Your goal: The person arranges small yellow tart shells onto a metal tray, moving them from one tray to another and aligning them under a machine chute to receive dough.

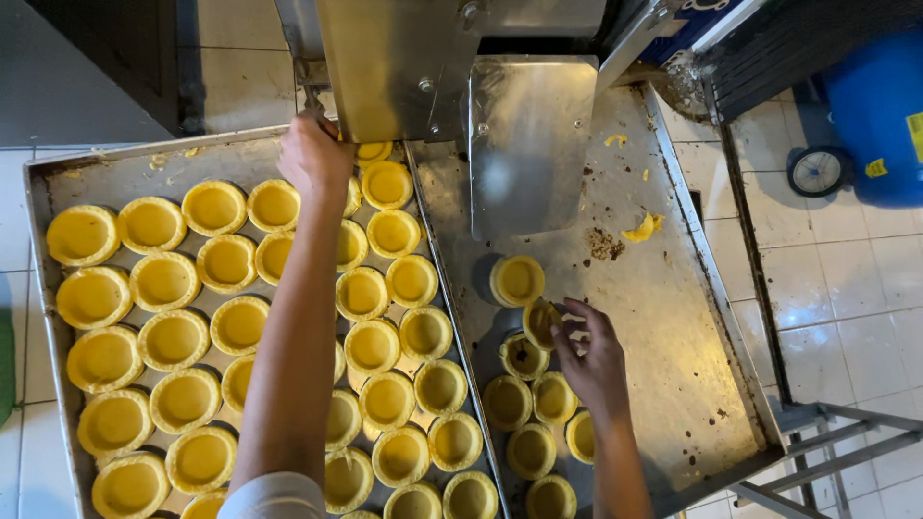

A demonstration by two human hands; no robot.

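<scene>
1. Head view: the person's right hand [591, 360] has its fingers pinched on a tart shell [540, 322] over the steel tray [663, 317]; it looks best lifted by the rim so the soft dough isn't crushed.
2. Left hand [312, 154] is clenched around the press handle [310, 91], well apart.
3. Shells are pale yellow, round, crimped; the left tray [115, 168] is packed with them.

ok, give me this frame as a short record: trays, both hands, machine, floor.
left tray: dented metal baking tray, packed with yellow pastry tart shells in round tins
right tray: second metal tray, a few shells at its near left, crumbs and dough scraps
left hand: raised to the steel press machine, grip hidden
right hand: fingertips on one tilted tart shell
floor: white tiles, blue drum
</scene>
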